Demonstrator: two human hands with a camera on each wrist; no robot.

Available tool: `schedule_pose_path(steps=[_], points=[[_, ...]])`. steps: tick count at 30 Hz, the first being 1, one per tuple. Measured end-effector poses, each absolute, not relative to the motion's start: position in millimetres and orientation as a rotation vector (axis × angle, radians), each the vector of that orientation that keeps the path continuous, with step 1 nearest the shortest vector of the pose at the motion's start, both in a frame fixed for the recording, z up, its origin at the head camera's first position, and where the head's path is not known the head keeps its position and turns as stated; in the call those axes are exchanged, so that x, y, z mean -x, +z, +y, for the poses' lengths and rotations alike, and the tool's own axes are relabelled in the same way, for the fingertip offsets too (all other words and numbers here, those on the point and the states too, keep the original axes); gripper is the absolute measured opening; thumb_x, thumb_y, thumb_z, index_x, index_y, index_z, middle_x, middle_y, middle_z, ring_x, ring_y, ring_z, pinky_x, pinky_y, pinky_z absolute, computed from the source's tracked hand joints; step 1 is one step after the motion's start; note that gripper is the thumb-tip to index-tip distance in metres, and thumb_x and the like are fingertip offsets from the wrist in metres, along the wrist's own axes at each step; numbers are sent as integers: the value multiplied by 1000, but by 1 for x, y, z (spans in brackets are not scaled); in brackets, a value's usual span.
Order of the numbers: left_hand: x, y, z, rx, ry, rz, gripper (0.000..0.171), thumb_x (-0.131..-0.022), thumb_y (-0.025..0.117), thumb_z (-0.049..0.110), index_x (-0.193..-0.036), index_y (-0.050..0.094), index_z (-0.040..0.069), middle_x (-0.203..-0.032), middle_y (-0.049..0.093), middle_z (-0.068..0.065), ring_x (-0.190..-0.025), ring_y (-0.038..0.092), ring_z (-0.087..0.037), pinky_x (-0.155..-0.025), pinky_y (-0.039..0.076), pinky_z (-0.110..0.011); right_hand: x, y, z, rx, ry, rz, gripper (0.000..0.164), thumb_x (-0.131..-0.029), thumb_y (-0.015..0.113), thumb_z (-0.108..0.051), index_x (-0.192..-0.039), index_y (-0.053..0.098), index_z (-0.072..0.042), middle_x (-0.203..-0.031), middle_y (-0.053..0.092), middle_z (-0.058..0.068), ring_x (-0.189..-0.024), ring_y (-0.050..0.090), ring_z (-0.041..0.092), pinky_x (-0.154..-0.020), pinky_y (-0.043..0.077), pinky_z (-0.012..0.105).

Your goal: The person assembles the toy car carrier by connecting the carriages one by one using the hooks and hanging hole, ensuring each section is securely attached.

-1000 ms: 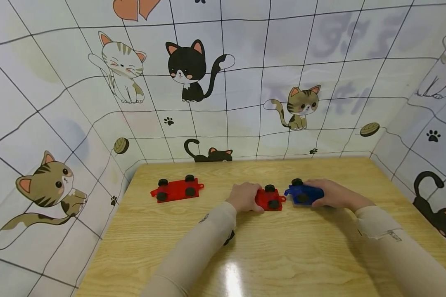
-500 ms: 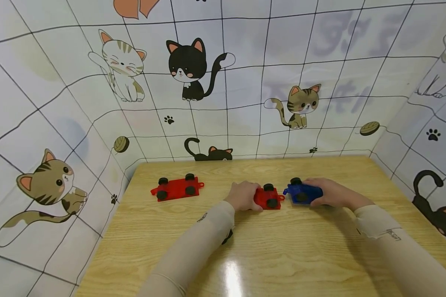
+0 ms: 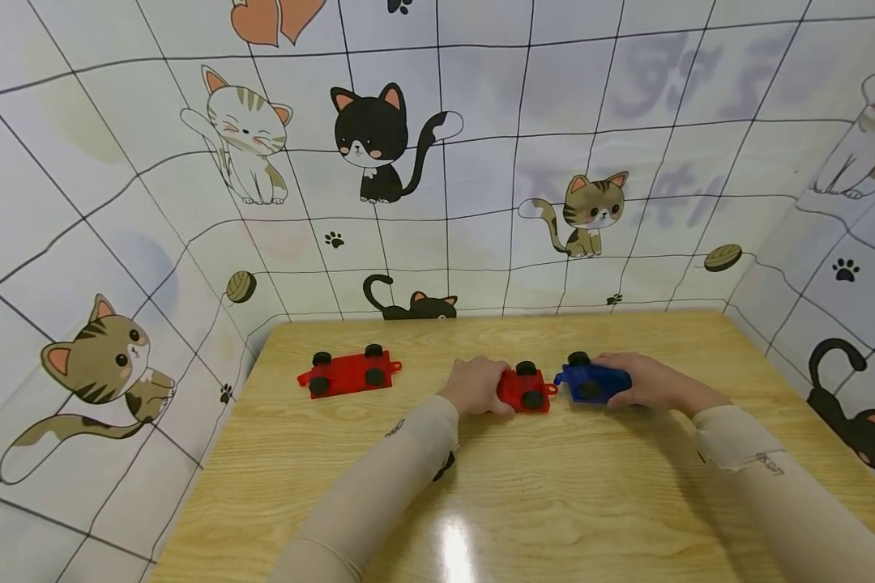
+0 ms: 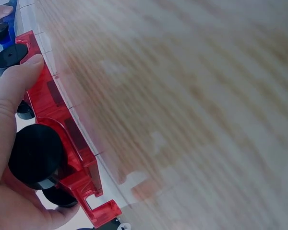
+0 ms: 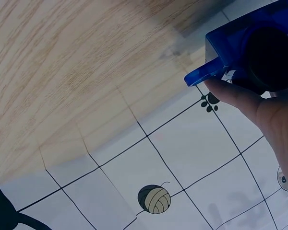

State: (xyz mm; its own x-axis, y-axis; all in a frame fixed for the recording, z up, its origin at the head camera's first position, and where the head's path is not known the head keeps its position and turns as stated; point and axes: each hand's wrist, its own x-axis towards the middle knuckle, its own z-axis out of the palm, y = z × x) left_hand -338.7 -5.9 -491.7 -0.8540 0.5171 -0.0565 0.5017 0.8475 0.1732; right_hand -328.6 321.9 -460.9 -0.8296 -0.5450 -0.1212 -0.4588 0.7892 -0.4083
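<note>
Fingers point(image 5: 236, 98) curled round each, we hold a red car point(image 3: 521, 392) in our left hand point(image 3: 476, 387) and a blue car point(image 3: 592, 383) in our right hand point(image 3: 647, 381), over the surface point(image 3: 525, 486); holding both level should help blue tab point(image 5: 201, 73) meet red loop point(image 3: 552, 386).

Booth: cat-print walls point(image 3: 481, 243), wooden table point(image 3: 591, 486)
</note>
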Motion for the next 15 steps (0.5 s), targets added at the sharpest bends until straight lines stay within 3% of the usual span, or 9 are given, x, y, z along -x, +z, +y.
schedule_pose_path(steps=[15], points=[[342, -491, -11, -817, 240, 2921, 76, -78, 81, 60, -140, 59, 22, -117, 69, 7, -110, 58, -15, -93, 43, -50, 328, -464, 319, 779, -552, 2745, 81, -84, 84, -26, -147, 46, 6, -150, 40, 36, -137, 35, 58, -106, 32, 69]])
